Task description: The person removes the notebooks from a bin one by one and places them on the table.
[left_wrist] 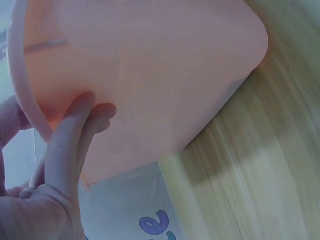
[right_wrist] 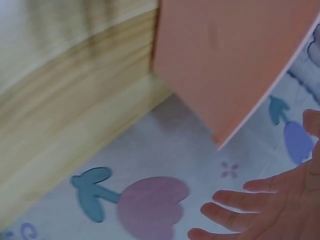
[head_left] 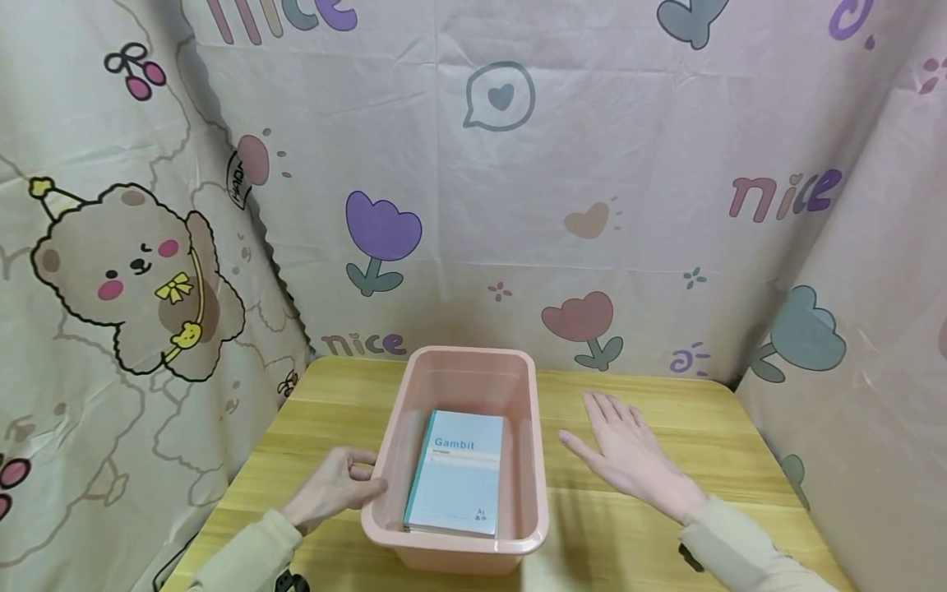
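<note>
A pink plastic bin (head_left: 453, 559) stands on the wooden table with a light blue notebook (head_left: 459, 477) lying inside, its cover reading "Gambit". My left hand (head_left: 336, 487) grips the bin's left rim. In the left wrist view, the fingers of that left hand (left_wrist: 60, 165) lie against the outer wall of the bin (left_wrist: 165, 75), and its thumb is over the rim on the inner side. My right hand (head_left: 632, 452) is held apart from the bin on its right, fingers straight and nothing in it. The right wrist view has the right hand (right_wrist: 270, 205) with spread fingers beside the bin (right_wrist: 215, 60).
The wooden table (head_left: 688, 419) backs onto a hanging cloth (head_left: 481, 205) printed with tulips and lettering. Another cloth with a bear print (head_left: 133, 263) hangs along the left side. A dark cord (head_left: 173, 567) shows near the table's left edge.
</note>
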The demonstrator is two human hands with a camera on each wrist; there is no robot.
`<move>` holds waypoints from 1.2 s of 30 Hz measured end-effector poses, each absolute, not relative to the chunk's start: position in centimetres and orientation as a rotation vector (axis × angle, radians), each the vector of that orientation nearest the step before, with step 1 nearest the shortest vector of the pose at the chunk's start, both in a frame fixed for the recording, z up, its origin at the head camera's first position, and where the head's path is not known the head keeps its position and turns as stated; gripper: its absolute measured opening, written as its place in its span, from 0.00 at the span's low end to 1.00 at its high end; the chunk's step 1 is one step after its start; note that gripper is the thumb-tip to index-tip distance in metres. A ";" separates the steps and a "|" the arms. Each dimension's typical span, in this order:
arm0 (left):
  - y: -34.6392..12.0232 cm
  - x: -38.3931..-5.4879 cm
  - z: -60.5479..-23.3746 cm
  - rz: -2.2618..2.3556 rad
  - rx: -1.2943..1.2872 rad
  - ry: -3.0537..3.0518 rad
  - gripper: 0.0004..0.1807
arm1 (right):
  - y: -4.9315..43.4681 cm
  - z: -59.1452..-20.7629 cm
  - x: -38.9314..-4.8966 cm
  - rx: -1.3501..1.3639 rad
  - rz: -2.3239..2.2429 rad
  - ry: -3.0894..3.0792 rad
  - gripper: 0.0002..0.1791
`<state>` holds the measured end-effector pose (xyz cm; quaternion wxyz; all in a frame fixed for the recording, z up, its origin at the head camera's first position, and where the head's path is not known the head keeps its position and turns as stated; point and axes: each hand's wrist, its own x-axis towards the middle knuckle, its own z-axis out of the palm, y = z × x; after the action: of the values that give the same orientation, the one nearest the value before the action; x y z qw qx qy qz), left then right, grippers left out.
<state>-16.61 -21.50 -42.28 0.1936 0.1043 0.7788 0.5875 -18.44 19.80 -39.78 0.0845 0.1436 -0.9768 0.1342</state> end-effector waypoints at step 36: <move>-20.7 -15.6 -42.4 1.662 0.299 2.158 0.30 | 3.0 -36.7 -24.3 0.573 0.398 -3.353 0.50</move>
<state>-15.57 -20.72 -42.44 0.1996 0.1069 0.7717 0.5944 -24.33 2.98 -36.67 -0.1413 0.1657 -0.9692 0.1149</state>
